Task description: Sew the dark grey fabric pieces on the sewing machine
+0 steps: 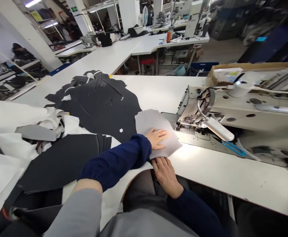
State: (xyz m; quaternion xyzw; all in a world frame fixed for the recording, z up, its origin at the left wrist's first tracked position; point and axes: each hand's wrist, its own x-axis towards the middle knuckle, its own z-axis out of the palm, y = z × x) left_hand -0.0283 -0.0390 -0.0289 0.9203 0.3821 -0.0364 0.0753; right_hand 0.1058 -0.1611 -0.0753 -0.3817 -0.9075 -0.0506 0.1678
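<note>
On white workshop table [163, 87], left hand [156, 138] spread over panel [150, 121], right hand [165, 174], grip unclear

Across the room we see a fan [145, 15] beside a white pillar [129, 14], and on the far desk [146, 48] we spot an orange spool [168, 37]. Under that desk we make out a red stool [148, 61], with a pale blue basin [179, 70] near it. Toward the upper left we find a green sign [74, 9] on another pillar [80, 20]; at right we have a cardboard box [210, 78].
</note>
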